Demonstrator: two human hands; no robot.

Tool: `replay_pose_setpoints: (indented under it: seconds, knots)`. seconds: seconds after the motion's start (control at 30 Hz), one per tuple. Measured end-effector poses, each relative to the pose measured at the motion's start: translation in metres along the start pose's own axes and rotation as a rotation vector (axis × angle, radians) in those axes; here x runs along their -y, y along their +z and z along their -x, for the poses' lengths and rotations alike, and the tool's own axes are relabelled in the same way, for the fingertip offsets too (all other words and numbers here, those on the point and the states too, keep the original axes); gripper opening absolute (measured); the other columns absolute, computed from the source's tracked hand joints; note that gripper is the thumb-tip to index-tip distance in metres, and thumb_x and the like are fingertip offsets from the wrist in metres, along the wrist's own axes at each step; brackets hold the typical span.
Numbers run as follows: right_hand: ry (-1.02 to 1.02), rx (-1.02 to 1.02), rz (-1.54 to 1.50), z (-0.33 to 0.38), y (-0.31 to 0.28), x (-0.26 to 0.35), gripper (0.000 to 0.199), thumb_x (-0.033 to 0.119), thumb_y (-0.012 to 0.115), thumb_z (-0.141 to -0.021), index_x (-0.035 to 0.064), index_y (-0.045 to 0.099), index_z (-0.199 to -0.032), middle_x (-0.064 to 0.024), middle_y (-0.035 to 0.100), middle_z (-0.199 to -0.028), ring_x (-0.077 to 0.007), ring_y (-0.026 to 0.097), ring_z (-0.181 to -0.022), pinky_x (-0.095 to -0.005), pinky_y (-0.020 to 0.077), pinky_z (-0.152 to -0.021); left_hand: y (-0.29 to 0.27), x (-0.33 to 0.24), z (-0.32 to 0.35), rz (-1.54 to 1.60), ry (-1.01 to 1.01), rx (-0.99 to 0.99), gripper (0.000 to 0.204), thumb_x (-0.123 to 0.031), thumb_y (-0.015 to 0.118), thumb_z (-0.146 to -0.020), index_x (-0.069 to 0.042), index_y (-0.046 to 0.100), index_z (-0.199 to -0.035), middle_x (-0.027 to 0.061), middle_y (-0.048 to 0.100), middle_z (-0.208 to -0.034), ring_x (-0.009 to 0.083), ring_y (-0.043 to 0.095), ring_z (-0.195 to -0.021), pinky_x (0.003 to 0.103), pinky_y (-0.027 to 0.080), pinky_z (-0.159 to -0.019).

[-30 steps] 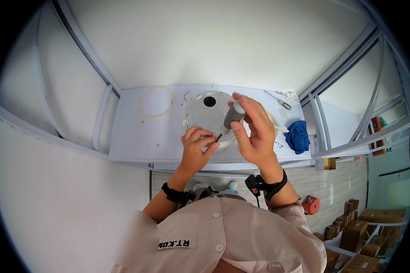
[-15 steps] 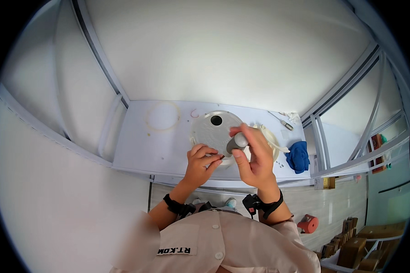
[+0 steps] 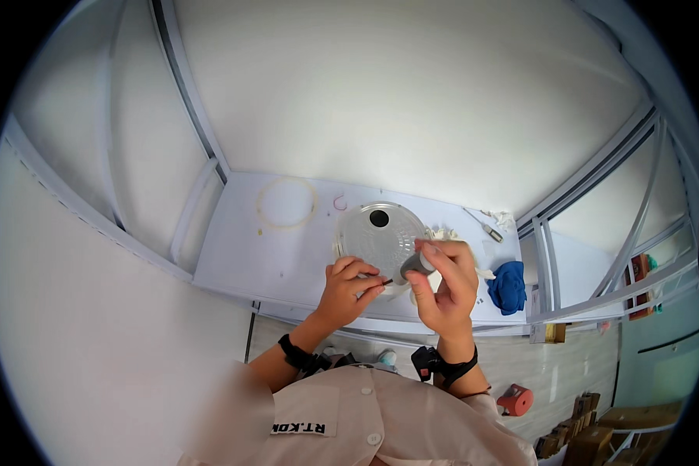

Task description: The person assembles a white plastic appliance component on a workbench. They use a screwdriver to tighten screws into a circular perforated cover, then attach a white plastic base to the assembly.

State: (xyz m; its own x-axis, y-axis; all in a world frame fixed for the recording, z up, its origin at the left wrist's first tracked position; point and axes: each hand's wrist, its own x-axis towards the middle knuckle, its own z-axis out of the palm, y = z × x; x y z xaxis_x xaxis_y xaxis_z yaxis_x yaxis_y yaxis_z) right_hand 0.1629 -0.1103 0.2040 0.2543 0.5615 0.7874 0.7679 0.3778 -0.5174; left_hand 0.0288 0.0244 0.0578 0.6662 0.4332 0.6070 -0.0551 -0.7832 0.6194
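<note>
Left hand pinches small dark piece, right hand grips grey cylinder, near round silver disc on counter. From here, looks mid-work: both pieces in hand, neither set down yet.

I have the bare left hand pinching between thumb and fingertips, which point to two o'clock. At its three o'clock, the bare right hand grips, fingers curled toward ten. The left forearm slants in from seven o'clock, the right forearm from five, both wrists black-strapped.
</note>
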Motion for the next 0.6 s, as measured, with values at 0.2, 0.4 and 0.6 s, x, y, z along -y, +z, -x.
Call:
replay_pose_setpoints:
  seconds: [0.2,0.4,0.6]
  knots:
    - [-0.037,-0.139,0.059,0.009,0.012,-0.01,0.048,0.006,0.082,-0.088,0.0032,0.068,-0.134,-0.0165,0.053,-0.13,-0.032,0.06,-0.115,-0.0383,0.0574,-0.094,0.0,0.003,0.0,0.002,0.002,0.018,0.015,-0.024,0.083,-0.087,-0.02,0.084,-0.101,-0.0078,0.069,-0.112,0.0192,0.055,-0.116,0.04,0.036,-0.095]
    - [0.028,0.064,-0.034,-0.003,-0.005,0.01,0.04,0.002,0.066,-0.098,0.0008,0.066,-0.138,-0.0229,0.063,-0.134,-0.0371,0.067,-0.12,-0.0411,0.0555,-0.102,-0.001,0.002,0.0,-0.017,0.023,-0.002,0.015,-0.023,0.083,-0.086,-0.021,0.084,-0.101,-0.0088,0.07,-0.11,0.0178,0.054,-0.116,0.039,0.035,-0.094]
    - [-0.041,-0.118,0.11,0.012,0.002,0.002,0.042,0.005,0.081,-0.09,0.0025,0.072,-0.13,-0.0219,0.06,-0.134,-0.0344,0.066,-0.118,-0.0403,0.0574,-0.094,0.0,0.003,-0.002,-0.009,0.046,-0.009,0.016,-0.022,0.084,-0.084,-0.021,0.084,-0.1,-0.0088,0.07,-0.109,0.0173,0.054,-0.115,0.039,0.034,-0.093]
